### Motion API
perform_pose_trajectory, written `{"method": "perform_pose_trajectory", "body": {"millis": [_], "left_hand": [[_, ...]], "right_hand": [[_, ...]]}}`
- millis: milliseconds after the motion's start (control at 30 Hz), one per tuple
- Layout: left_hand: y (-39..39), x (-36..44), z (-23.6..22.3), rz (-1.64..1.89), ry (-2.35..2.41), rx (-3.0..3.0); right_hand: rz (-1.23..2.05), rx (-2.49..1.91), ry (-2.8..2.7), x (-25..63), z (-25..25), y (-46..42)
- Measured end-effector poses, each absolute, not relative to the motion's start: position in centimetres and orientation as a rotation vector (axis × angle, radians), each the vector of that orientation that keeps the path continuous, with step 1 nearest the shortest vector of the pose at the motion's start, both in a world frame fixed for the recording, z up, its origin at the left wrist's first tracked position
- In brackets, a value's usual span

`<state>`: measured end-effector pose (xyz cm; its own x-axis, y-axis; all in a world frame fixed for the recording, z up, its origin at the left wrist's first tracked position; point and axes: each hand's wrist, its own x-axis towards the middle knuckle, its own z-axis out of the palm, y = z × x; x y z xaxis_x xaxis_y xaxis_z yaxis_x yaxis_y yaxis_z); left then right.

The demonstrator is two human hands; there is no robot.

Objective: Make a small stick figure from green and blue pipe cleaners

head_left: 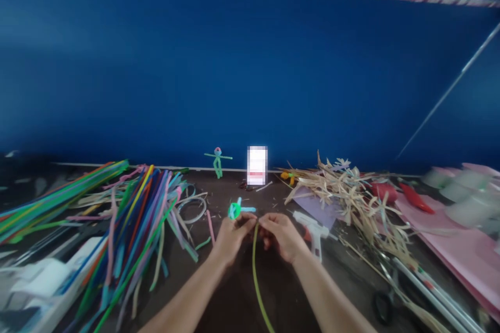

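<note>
My left hand (pixel 234 234) is closed around a small figure of green and light-blue pipe cleaners (pixel 234 211), which shows above its fingers. Close beside it, my right hand (pixel 283 234) pinches the upper end of a long yellow-green pipe cleaner (pixel 255 270). That strip curves down between my forearms toward the bottom edge. My fingertips nearly meet, and exactly where the strip joins the figure is hidden.
Loose colored pipe cleaners (pixel 146 218) spread on the left. A green stick figure (pixel 217 162) stands by the blue panel (pixel 250 73). On the right are a glue gun (pixel 315 231), dried straw pieces (pixel 347 192), scissors (pixel 385 304) and pink sheets (pixel 449 239).
</note>
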<state>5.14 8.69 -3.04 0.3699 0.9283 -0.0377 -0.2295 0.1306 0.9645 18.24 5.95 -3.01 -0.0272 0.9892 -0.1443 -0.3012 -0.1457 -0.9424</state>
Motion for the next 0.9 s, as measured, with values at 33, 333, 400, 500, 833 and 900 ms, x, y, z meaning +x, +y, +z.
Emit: {"method": "perform_pose_trajectory", "body": {"millis": [33, 333, 400, 500, 833, 900], "left_hand": [[8.7, 5.1, -3.0, 0.981, 0.795, 1.115], [8.7, 5.3, -3.1, 1.011, 0.824, 1.069], [8.7, 5.2, -3.0, 1.007, 0.819, 1.076], [8.7, 5.1, -3.0, 0.981, 0.78, 1.093], [9.1, 4.7, -3.3, 0.99, 0.768, 1.293], [9.1, 4.7, -3.2, 1.019, 0.79, 1.314]], "right_hand": [[1.412, -1.104, -0.929, 18.2, -3.0, 6.0], [1.116, -1.259, -1.065, 18.0, -3.1, 6.2], [1.271, -1.178, -0.989, 18.2, -3.3, 6.3], [1.522, -1.061, -0.882, 18.7, -3.5, 6.3], [1.713, -1.012, -0.874, 19.1, -3.4, 6.2], [1.671, -1.027, -0.902, 18.9, -3.2, 6.1]]}}
